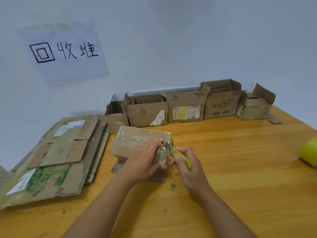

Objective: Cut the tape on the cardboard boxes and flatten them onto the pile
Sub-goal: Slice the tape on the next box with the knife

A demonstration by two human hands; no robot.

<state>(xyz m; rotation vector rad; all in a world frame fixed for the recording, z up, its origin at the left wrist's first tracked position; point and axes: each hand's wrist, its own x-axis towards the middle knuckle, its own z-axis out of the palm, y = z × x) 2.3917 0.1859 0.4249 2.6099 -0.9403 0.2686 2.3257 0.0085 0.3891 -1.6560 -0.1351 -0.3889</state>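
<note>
A small cardboard box [135, 140], wrapped in clear tape, stands on the wooden table [240, 169] in front of me. My left hand [144, 160] grips its near right end, thumb under and fingers over the top. My right hand [188, 167] holds a yellow-green utility knife [180, 154], whose blade tip touches the box's right top edge beside my left fingertips. The pile of flattened cardboard [56, 157] lies to the left of the box.
Several open cardboard boxes [187, 109] stand in a row along the wall at the back. A yellow-green roll of tape [308, 153] lies at the right edge. A paper sign [63, 52] hangs on the wall. Cardboard crumbs [173, 186] dot the table.
</note>
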